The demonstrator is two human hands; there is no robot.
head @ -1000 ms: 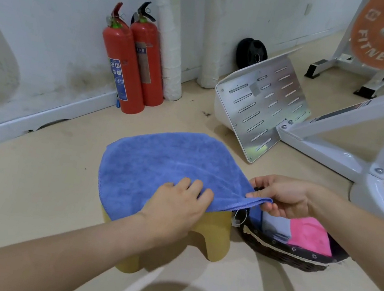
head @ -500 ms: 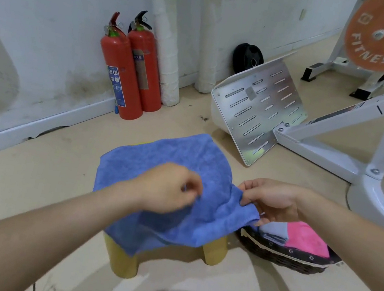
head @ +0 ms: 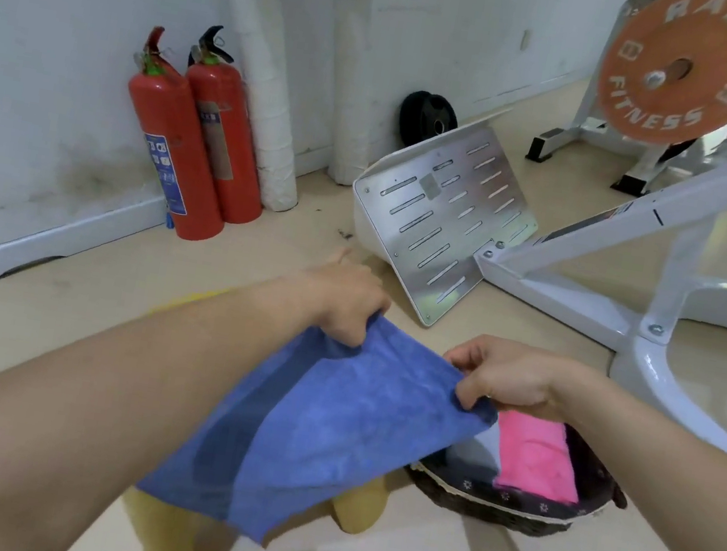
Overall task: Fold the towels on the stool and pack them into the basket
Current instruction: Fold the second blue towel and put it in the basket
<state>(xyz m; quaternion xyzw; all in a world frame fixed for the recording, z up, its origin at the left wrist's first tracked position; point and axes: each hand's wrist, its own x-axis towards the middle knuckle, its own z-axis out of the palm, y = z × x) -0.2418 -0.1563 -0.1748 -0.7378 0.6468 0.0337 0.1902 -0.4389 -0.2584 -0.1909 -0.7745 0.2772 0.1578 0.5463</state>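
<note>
A blue towel hangs doubled over the yellow stool, which it mostly hides. My left hand grips the towel's far edge, and my right hand pinches its right corner. To the right on the floor sits a dark woven basket. Inside the basket lies a folded pink towel beside a folded pale blue-grey one.
Two red fire extinguishers stand against the white wall at the left. A slotted metal footplate and a white gym machine frame with an orange weight plate fill the right. Bare beige floor lies left of the stool.
My left hand has carried the near edge of the blue towel up and away from me, folding it over. My right hand keeps its pinch on the right corner.
</note>
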